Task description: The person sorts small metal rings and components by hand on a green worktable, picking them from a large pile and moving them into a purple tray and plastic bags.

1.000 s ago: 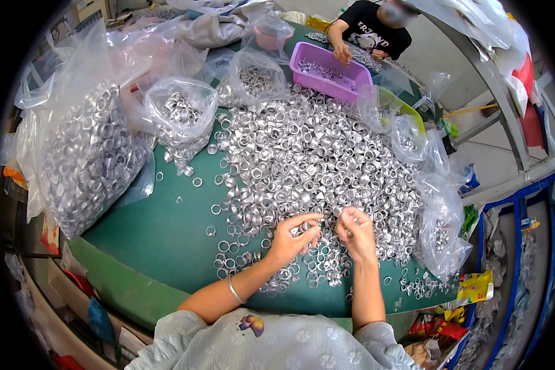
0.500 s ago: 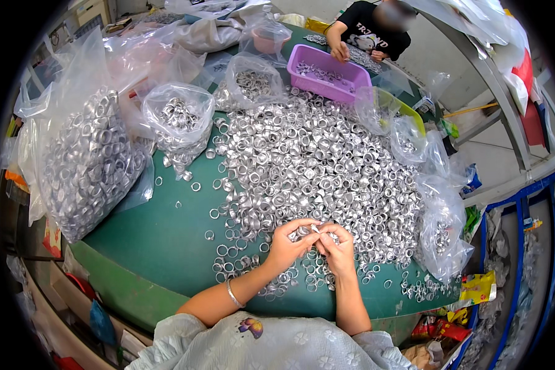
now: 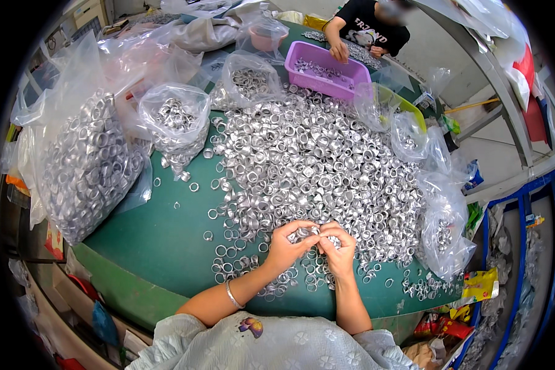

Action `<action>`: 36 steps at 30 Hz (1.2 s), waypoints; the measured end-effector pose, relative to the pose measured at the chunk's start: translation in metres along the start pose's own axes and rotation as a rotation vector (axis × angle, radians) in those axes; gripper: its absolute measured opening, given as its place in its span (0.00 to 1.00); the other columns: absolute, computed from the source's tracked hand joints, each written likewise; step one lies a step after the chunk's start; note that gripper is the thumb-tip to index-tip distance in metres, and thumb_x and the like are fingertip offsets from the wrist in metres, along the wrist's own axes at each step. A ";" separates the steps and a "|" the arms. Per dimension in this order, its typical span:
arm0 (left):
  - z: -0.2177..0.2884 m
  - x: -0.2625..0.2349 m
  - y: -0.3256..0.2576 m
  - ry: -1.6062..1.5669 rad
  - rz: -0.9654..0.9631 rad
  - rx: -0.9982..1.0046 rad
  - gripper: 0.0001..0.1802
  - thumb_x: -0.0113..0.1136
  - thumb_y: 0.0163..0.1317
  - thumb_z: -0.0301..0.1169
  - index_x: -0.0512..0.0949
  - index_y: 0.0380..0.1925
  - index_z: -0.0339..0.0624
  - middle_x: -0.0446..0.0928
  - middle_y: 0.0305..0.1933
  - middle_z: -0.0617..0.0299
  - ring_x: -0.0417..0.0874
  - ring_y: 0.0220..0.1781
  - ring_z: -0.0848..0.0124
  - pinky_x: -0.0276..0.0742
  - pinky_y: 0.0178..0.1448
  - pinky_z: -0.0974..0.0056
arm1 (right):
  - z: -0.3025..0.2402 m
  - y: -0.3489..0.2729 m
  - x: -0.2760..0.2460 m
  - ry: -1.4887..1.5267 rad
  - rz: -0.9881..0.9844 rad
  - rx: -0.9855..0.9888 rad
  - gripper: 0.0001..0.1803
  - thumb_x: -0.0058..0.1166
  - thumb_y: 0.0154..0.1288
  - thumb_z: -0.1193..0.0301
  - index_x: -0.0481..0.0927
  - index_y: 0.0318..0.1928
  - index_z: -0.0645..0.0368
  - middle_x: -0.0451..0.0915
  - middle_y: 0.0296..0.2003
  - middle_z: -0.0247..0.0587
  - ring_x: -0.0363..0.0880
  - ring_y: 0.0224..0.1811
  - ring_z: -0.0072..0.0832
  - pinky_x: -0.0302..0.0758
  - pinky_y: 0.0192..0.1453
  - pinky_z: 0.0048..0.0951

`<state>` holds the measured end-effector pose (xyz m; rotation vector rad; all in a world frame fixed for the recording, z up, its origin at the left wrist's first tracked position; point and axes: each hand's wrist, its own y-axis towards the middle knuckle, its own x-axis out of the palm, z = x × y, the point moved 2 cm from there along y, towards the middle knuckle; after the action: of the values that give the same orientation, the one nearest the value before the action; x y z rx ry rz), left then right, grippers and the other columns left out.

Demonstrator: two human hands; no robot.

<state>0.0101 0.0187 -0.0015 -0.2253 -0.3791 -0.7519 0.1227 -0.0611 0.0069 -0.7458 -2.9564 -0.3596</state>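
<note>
Silver metal rings (image 3: 317, 160) lie in a broad heap in front of me, with looser ones along its near edge. My left hand (image 3: 288, 244) is closed at the heap's near side, rings showing between its thumb and fingers. Close against it, my right hand (image 3: 338, 248) is closed too, thumb and fingertips pinched together at the left fingertips. The small piece between the two sets of fingertips looks like a ring, mostly covered by the fingers. Both hands are just above the green table (image 3: 160, 240).
Clear plastic bags of rings stand at left: a large bag (image 3: 89, 166) and a smaller bag (image 3: 176, 120). Another bag (image 3: 444, 228) lies at right. Beyond the heap are a purple basket (image 3: 327, 86) and a green basket (image 3: 407, 105). A co-worker (image 3: 373, 31) reaches into the purple one.
My hands stay together in nearly the same place, with only a small shift of the fingers. The co-worker's hand remains at the purple basket. The whole view has shifted slightly.
</note>
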 end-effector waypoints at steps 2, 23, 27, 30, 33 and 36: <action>-0.003 0.000 0.000 -0.014 0.001 -0.004 0.10 0.60 0.55 0.25 0.77 0.39 0.36 0.74 0.23 0.67 0.69 0.19 0.84 0.64 0.20 0.78 | 0.000 0.000 0.000 0.004 0.003 0.011 0.05 0.52 0.55 0.84 0.78 0.33 0.66 0.74 0.35 0.41 0.69 0.23 0.16 0.66 0.24 0.15; 0.006 -0.002 0.001 0.116 -0.022 0.163 0.16 0.62 0.52 0.25 0.77 0.44 0.39 0.76 0.34 0.66 0.72 0.25 0.84 0.68 0.26 0.78 | -0.003 0.000 0.004 -0.075 0.044 0.008 0.06 0.52 0.55 0.83 0.77 0.35 0.66 0.74 0.34 0.40 0.69 0.23 0.16 0.66 0.23 0.16; 0.002 -0.003 0.004 0.201 -0.021 0.317 0.18 0.62 0.52 0.25 0.76 0.45 0.39 0.76 0.35 0.65 0.72 0.26 0.84 0.69 0.28 0.77 | -0.002 -0.001 0.005 0.095 0.094 0.076 0.07 0.53 0.57 0.80 0.76 0.38 0.66 0.73 0.32 0.37 0.68 0.22 0.17 0.64 0.23 0.16; 0.004 -0.001 0.003 0.190 -0.030 0.244 0.19 0.61 0.52 0.24 0.76 0.46 0.39 0.76 0.35 0.64 0.72 0.25 0.84 0.69 0.29 0.77 | -0.002 -0.003 0.002 0.139 0.090 0.138 0.09 0.54 0.59 0.77 0.74 0.40 0.67 0.71 0.32 0.35 0.66 0.22 0.18 0.63 0.23 0.17; 0.003 0.000 0.002 0.133 0.006 0.164 0.20 0.58 0.53 0.22 0.73 0.49 0.38 0.75 0.33 0.65 0.71 0.23 0.83 0.68 0.27 0.77 | -0.003 -0.002 0.002 0.119 0.111 0.166 0.09 0.53 0.59 0.77 0.75 0.39 0.67 0.71 0.28 0.34 0.65 0.20 0.16 0.62 0.22 0.16; -0.002 -0.003 0.000 0.088 0.217 0.163 0.22 0.55 0.55 0.19 0.70 0.52 0.36 0.74 0.32 0.65 0.70 0.21 0.83 0.67 0.25 0.77 | -0.004 0.001 -0.003 0.057 0.162 0.231 0.06 0.53 0.59 0.77 0.77 0.37 0.67 0.71 0.22 0.33 0.64 0.17 0.14 0.59 0.20 0.16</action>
<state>0.0079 0.0202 -0.0044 -0.0774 -0.3251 -0.5124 0.1258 -0.0623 0.0103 -0.9182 -2.7940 -0.0275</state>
